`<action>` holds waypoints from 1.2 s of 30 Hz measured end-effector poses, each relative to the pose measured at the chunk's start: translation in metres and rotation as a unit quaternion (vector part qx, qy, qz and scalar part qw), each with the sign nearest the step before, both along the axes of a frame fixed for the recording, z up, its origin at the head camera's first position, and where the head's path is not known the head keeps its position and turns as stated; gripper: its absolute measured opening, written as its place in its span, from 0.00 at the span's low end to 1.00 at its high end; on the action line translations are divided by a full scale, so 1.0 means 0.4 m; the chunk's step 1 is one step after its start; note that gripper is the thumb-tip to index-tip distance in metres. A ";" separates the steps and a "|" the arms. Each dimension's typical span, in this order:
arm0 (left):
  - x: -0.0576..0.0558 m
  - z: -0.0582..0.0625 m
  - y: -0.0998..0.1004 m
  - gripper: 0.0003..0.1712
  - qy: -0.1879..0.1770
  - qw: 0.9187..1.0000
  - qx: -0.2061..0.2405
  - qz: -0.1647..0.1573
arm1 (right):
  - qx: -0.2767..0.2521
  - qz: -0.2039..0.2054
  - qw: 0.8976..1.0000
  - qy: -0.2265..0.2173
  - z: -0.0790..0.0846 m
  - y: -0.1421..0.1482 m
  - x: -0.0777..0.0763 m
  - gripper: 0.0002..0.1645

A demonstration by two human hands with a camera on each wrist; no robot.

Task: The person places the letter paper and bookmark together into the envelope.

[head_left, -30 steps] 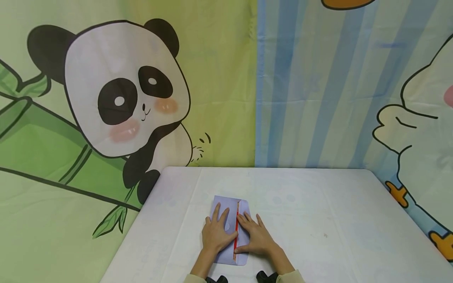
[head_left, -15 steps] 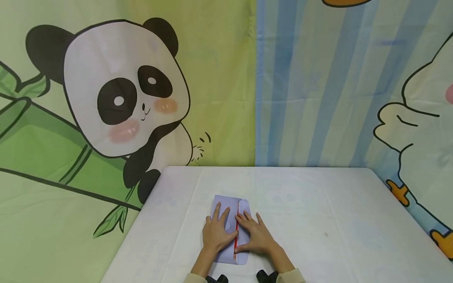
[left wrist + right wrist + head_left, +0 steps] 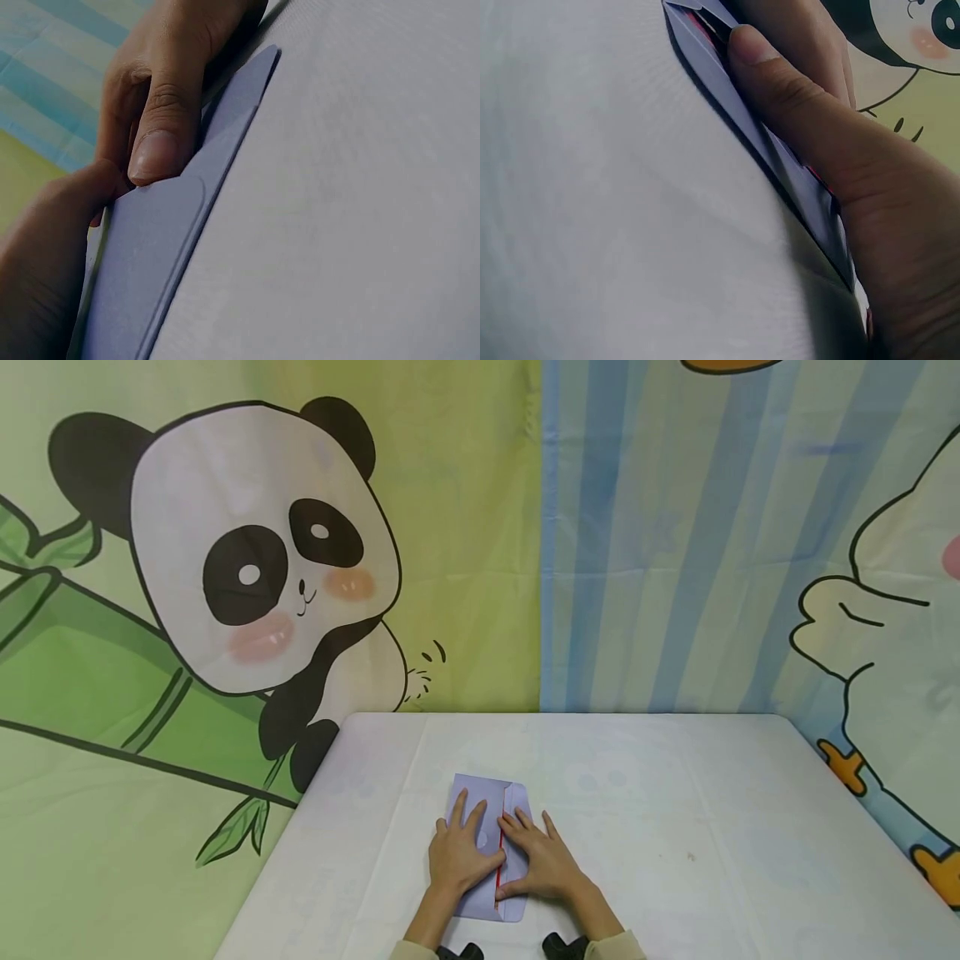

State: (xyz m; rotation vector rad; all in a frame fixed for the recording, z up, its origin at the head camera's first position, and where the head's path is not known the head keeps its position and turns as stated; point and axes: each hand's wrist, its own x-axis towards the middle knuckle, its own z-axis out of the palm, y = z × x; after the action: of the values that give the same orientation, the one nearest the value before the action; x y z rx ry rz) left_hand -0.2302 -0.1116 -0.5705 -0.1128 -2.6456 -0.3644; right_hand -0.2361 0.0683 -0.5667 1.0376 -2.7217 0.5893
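A lavender envelope (image 3: 486,789) lies lengthwise before me on the table, its flap (image 3: 517,906) spread out to the right. Along its mouth shows a thin red edge (image 3: 498,878) of something flat, mostly hidden inside. My left hand (image 3: 457,860) rests on the envelope's body, fingers spread, thumb at the mouth. My right hand (image 3: 551,864) lies over the flap, fingertips and thumb touching the red edge. The left wrist view shows the right thumb (image 3: 157,154) against the envelope's flap (image 3: 154,240). In the right wrist view, red slivers (image 3: 701,28) peek out beside the thumb.
A white cloth covers the table (image 3: 645,793), with small faint marks (image 3: 690,857) on the right. Behind it hangs a backdrop with a cartoon panda (image 3: 262,552) and blue stripes. Black wrist mounts (image 3: 564,947) sit near both sleeves.
The red and orange strip at the envelope's mouth has narrowed to a thin line, its flat piece sliding left into the envelope. The right fingertips have shifted slightly left; the left hand stays put.
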 end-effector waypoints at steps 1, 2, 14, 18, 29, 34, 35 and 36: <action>0.000 -0.001 0.000 0.48 0.000 1.000 0.000 0.000 | 0.001 0.001 1.000 0.001 0.001 0.000 0.001 0.65; 0.000 -0.001 0.000 0.48 0.000 1.000 -0.001 0.000 | 0.002 0.001 1.000 0.004 0.001 0.000 0.001 0.65; 0.003 0.004 -0.001 0.48 -0.015 1.000 0.002 -0.008 | 0.007 0.001 1.000 0.000 0.007 0.002 0.005 0.65; 0.001 0.005 -0.003 0.49 -0.009 1.000 0.000 -0.008 | 0.004 0.001 1.000 -0.003 0.007 0.002 0.005 0.64; 0.000 0.005 -0.004 0.50 -0.001 1.000 0.008 -0.005 | 0.010 -0.003 1.000 0.012 0.001 0.000 0.001 0.64; 0.000 0.001 -0.002 0.49 -0.002 1.000 0.010 -0.001 | 0.017 -0.006 1.000 0.004 0.001 -0.001 0.003 0.64; 0.001 0.001 -0.001 0.49 -0.003 1.000 0.010 0.000 | 0.017 -0.006 1.000 0.003 0.000 -0.002 0.004 0.64; 0.001 0.000 -0.001 0.49 -0.004 1.000 0.011 0.000 | 0.017 -0.007 1.000 0.003 0.000 -0.002 0.004 0.64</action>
State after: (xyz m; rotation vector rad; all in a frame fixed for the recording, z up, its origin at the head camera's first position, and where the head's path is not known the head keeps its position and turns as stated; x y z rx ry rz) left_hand -0.2298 -0.1121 -0.5704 -0.1049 -2.6483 -0.3938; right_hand -0.2346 0.0675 -0.5669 1.0255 -2.7406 0.5375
